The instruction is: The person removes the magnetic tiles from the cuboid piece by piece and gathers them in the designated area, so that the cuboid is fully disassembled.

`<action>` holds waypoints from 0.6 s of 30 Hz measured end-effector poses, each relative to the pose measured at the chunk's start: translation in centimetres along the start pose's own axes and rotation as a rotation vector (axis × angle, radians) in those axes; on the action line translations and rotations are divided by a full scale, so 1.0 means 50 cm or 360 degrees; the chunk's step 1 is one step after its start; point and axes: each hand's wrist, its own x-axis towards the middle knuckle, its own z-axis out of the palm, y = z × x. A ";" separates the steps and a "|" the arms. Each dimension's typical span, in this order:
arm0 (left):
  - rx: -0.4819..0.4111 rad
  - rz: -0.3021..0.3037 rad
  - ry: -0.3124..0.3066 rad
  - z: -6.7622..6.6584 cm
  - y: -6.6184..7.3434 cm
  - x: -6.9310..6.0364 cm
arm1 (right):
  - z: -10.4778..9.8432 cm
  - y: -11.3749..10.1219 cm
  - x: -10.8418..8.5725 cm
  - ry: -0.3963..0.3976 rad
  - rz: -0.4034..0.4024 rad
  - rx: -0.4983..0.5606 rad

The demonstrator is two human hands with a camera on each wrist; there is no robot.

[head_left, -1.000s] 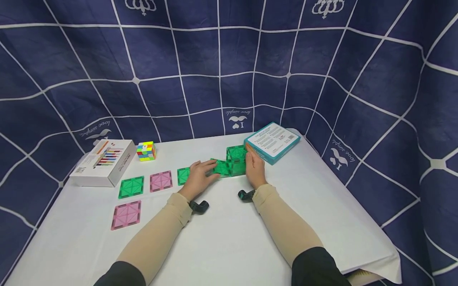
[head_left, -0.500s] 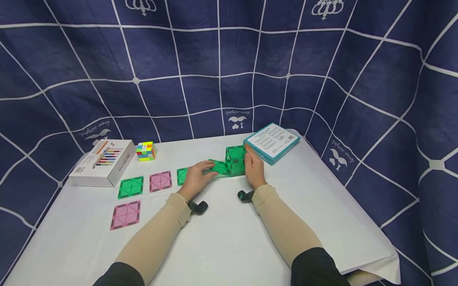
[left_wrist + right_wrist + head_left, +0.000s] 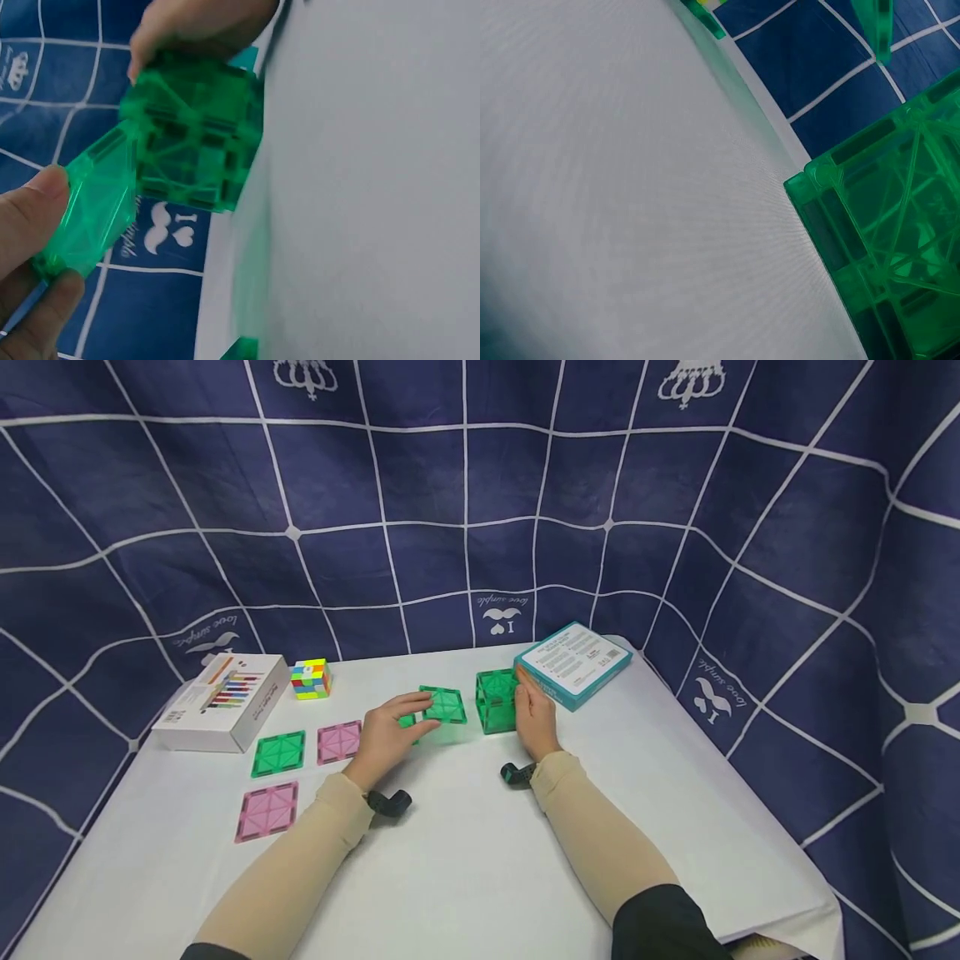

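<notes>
My left hand pinches a green magnetic tile between thumb and fingers. In the left wrist view that tile is tilted in the air, near the green tile cube. On the table stands the cube, built of see-through green tiles. My right hand holds the cube's right side, its fingers along that face. Another green tile lies partly hidden behind the left hand. The right wrist view shows the cube close up, without the right hand.
A green tile and two pink tiles lie to the left. Behind them are a white box and a puzzle cube. A teal box lies just behind the right hand. A blue curtain borders the table.
My left hand has drawn back to the left with the green tile, which is now apart from the cube and lifted. The right hand stays at the cube.
</notes>
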 end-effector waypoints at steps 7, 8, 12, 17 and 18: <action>0.0206 0.0027 -0.0024 -0.129 0.007 -0.103 | -0.001 -0.002 0.000 -0.0005 -0.0007 -0.0002; 0.0251 0.0040 -0.0032 -0.148 0.003 -0.122 | -0.002 -0.002 0.000 -0.0011 -0.0003 -0.0001; 0.0431 0.0056 -0.0054 -0.216 -0.015 -0.195 | -0.004 0.001 0.000 -0.0022 0.0017 -0.0005; 0.0595 -0.0070 -0.0140 -0.266 -0.035 -0.261 | -0.002 -0.002 -0.001 -0.0013 0.0020 0.0014; 0.0619 -0.0101 -0.0171 -0.272 -0.036 -0.270 | 0.000 -0.003 -0.002 -0.0012 0.0016 0.0024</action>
